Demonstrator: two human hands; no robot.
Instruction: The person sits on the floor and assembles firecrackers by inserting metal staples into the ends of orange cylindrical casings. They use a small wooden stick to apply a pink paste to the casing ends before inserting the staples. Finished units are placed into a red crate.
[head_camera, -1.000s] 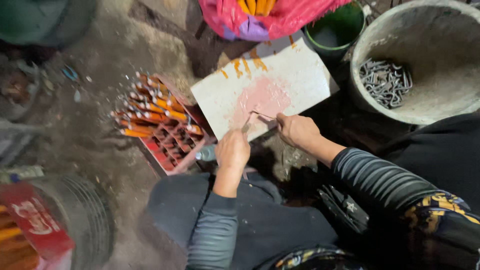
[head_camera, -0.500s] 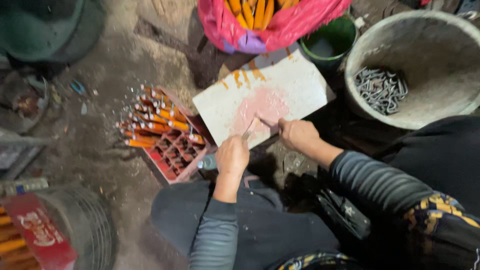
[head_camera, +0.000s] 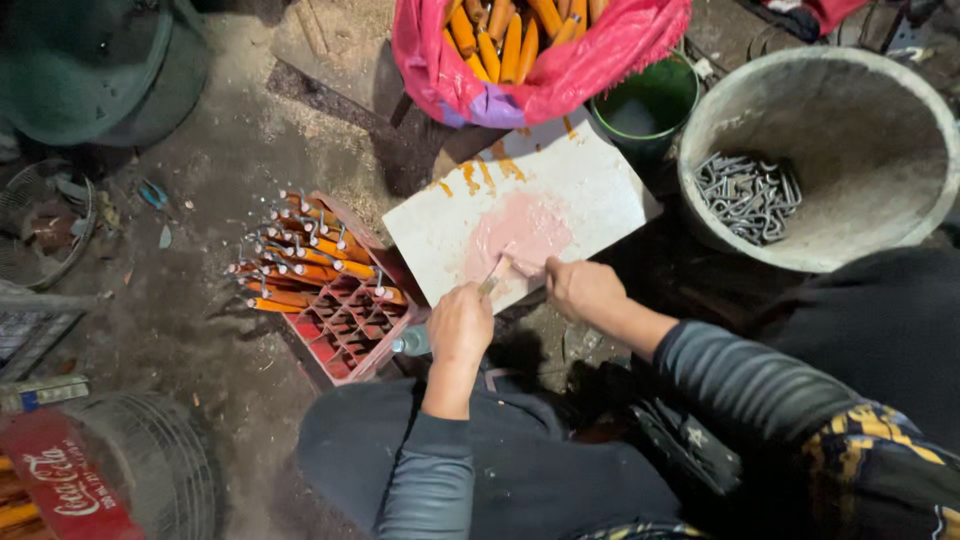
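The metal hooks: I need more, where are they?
In the head view, the metal hooks lie heaped inside the grey tub at upper right, beside the green bucket, beyond the right hand.

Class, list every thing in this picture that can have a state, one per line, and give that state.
Left hand: closed on a thin stick.
Right hand: closed, at the board's near edge.
White board: lying tilted, smeared pink in the middle.
Red crate: partly filled with upright orange pieces.
Pink sack: open, holding orange pieces.
Grey basin: holding metal hooks.
Green bucket: open.
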